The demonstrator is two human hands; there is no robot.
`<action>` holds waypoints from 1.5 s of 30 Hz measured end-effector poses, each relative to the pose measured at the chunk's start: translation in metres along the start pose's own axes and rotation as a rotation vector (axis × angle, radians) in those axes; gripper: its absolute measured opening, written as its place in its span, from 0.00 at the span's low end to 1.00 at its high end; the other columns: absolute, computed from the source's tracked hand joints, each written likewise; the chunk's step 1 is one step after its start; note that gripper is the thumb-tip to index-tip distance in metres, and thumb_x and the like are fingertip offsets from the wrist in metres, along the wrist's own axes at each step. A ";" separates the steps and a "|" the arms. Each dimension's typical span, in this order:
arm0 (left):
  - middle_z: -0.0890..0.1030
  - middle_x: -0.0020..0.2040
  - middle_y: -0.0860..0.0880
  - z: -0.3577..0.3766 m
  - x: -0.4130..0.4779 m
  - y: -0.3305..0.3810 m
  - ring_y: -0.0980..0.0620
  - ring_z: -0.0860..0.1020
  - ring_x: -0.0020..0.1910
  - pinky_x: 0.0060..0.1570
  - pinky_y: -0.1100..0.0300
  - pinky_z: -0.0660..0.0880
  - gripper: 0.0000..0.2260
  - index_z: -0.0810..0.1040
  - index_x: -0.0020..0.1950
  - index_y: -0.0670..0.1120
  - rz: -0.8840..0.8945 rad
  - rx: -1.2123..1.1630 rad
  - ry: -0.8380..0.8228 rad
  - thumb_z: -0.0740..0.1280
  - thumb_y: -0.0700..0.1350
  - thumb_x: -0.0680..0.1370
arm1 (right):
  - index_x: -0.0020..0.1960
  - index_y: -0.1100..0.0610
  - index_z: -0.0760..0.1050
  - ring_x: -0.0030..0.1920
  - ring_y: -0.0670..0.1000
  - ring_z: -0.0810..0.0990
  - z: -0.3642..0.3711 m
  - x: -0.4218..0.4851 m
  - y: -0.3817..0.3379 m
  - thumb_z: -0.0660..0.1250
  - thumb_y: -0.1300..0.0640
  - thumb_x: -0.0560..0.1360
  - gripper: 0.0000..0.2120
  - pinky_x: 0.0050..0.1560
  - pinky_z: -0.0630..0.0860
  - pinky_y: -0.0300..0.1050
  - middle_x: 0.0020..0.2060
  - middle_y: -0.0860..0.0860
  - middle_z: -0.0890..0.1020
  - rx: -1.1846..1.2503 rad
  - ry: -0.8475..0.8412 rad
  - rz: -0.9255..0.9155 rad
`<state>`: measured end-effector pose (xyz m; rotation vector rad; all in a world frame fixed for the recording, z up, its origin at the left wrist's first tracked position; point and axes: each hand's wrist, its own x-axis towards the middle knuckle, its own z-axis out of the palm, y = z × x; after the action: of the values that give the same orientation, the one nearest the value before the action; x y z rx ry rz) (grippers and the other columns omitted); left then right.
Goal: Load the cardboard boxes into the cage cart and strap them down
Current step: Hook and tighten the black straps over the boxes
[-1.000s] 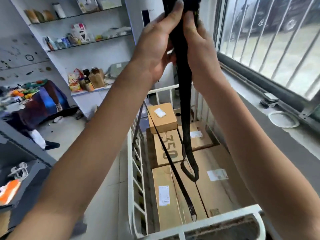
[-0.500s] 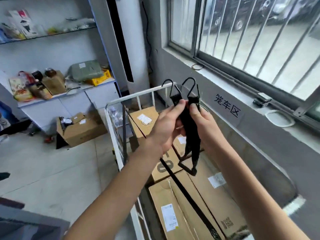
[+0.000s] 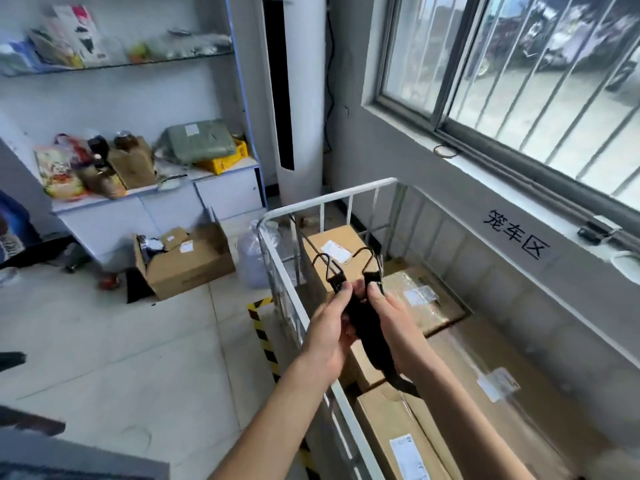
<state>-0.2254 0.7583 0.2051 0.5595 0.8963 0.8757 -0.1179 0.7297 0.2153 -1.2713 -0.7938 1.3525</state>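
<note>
Window-side cart [image 3: 328, 199], boxes [image 3: 460, 368] loaded. Left hand [image 3: 329, 337], right hand [image 3: 393, 325] each pinch strap [image 3: 367, 329], hooks [image 3: 323, 260] just above grip; spread ends, hook opposite rails taut.

Your left hand [image 3: 329, 336] and right hand [image 3: 394, 323] hold a bunched black strap [image 3: 367, 329] between them, over the left rail of the cage cart [image 3: 329, 199]. Each hand pinches the webbing just under one of its two hooks [image 3: 337, 279], which stand up side by side. Below, cardboard boxes [image 3: 388, 420] lie packed in the cart, labels up. On the floor left of the cart sits an open carton [image 3: 187, 268].
</note>
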 end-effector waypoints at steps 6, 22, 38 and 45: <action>0.86 0.53 0.45 -0.027 0.024 0.023 0.44 0.83 0.57 0.59 0.48 0.76 0.12 0.83 0.57 0.46 0.052 0.064 0.076 0.66 0.51 0.81 | 0.47 0.66 0.77 0.46 0.59 0.82 0.016 0.043 0.010 0.55 0.51 0.86 0.21 0.55 0.80 0.51 0.42 0.63 0.82 0.039 0.141 -0.032; 0.83 0.42 0.47 -0.029 0.203 0.102 0.48 0.81 0.39 0.40 0.55 0.79 0.13 0.80 0.59 0.43 -0.002 0.227 -0.008 0.64 0.51 0.82 | 0.43 0.61 0.74 0.22 0.48 0.61 0.002 0.243 -0.003 0.55 0.54 0.85 0.17 0.27 0.66 0.40 0.20 0.50 0.63 0.133 0.229 -0.039; 0.71 0.34 0.48 -0.028 0.469 0.102 0.51 0.68 0.31 0.34 0.59 0.70 0.13 0.79 0.58 0.41 -0.185 0.216 -0.026 0.62 0.48 0.83 | 0.50 0.65 0.74 0.21 0.49 0.64 -0.076 0.474 0.052 0.53 0.60 0.85 0.14 0.25 0.62 0.42 0.20 0.53 0.68 0.007 0.270 0.171; 0.80 0.39 0.45 -0.017 0.615 0.055 0.48 0.77 0.37 0.44 0.52 0.75 0.12 0.81 0.56 0.43 -0.335 0.297 -0.031 0.64 0.50 0.82 | 0.45 0.59 0.72 0.21 0.49 0.63 -0.169 0.632 0.070 0.55 0.57 0.86 0.13 0.22 0.59 0.39 0.23 0.51 0.69 -0.052 0.401 0.278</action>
<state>-0.0590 1.3053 -0.0290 0.6534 1.0640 0.4325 0.1119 1.2891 -0.0444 -1.6734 -0.3844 1.2360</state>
